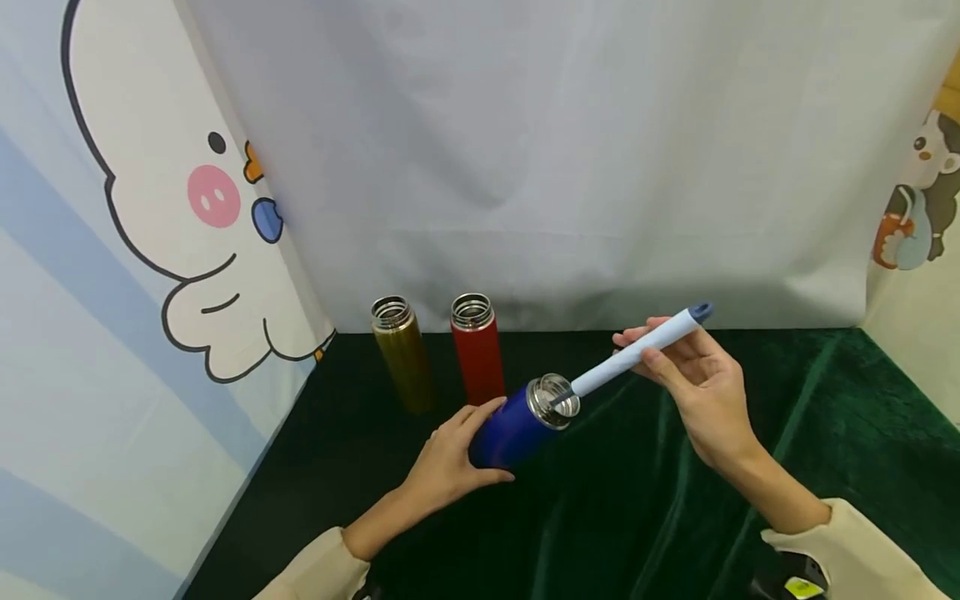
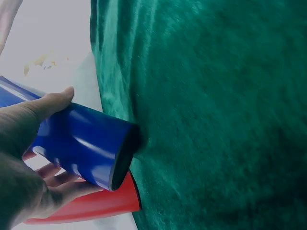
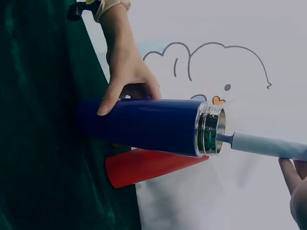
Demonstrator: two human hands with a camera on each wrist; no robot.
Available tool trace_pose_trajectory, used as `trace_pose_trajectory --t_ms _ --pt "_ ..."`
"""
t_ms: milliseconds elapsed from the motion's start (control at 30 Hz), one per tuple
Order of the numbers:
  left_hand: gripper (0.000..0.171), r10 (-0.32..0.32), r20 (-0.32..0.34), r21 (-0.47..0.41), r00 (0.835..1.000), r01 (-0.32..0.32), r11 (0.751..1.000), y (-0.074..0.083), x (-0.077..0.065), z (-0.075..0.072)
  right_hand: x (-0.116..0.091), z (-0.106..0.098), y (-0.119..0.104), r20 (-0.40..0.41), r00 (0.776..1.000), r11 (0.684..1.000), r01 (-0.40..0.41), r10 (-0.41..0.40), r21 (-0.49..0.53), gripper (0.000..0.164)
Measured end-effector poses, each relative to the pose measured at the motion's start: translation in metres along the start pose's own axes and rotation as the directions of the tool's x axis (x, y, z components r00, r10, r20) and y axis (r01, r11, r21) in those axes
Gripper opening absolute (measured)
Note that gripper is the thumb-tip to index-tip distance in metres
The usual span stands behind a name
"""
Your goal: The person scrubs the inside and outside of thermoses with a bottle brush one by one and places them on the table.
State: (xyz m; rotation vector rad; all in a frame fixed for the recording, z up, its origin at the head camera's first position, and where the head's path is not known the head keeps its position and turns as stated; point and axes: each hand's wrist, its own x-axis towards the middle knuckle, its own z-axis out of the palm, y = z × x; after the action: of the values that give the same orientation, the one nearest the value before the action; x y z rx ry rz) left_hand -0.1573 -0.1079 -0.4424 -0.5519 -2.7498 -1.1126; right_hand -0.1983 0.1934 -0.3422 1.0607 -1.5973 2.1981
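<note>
My left hand (image 1: 450, 458) grips a blue metal bottle (image 1: 517, 433) by its side, thumb and fingers on opposite sides. The bottle tilts, its uncapped steel mouth (image 3: 211, 129) turned towards my right hand. Whether its base (image 2: 124, 155) touches the cloth I cannot tell. With my right hand (image 1: 701, 383) I pinch the light-blue handle of a bottle brush (image 1: 630, 357) between thumb and fingers. Its thin dark neck (image 3: 224, 138) enters the bottle's mouth, and the bottle hides its head.
Behind the blue bottle stand an open gold bottle (image 1: 405, 358) and an open red bottle (image 1: 478, 358). Dark green velvet cloth (image 1: 787, 417) covers the table. A pale curtain (image 1: 562, 167) hangs along the back, and a wall with a cartoon print (image 1: 142, 167) is at the left.
</note>
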Motion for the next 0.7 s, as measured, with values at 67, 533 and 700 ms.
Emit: trace_pose_trajectory --t_ms 67,533,700 --pt "0.085 -0.007 0.02 0.032 1.0 0.007 0.999 -0.001 0.001 -0.001 0.001 0.0 -0.003 -0.055 0.998 1.0 0.001 0.0 0.011 0.033" --pt "0.081 0.002 0.097 0.167 0.995 -0.019 0.986 0.001 0.002 -0.001 -0.017 0.007 0.022 -0.093 0.995 0.98 -0.054 0.036 -0.194 0.027" --pt "0.081 -0.007 0.115 0.16 0.993 -0.011 0.987 0.001 0.008 -0.004 -0.025 0.006 0.041 0.108 0.989 0.956 -0.064 0.098 -0.286 0.03"
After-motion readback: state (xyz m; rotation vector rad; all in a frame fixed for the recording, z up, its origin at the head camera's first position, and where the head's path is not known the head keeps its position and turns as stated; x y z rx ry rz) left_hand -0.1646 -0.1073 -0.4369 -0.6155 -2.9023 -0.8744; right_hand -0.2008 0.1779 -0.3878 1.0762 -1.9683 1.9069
